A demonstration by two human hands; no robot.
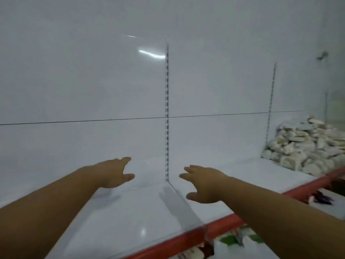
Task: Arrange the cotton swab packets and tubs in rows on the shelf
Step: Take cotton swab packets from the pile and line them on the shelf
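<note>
Left hand (pixel 113 172) and right hand (pixel 203 184), splayed and empty, over white shelf (pixel 130 212), clear divider (pixel 149 75) between them, white wall (pixel 214 81) behind

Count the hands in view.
2: left hand left of the clear divider, right hand right of it, both open over the shelf.

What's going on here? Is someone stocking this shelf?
A person reaches both bare hands over a white shelf, the left hand and the right hand on either side of a clear upright divider. Both hands are open and hold nothing. A loose pile of white packets lies at the shelf's far right, not yet set in rows.
</note>
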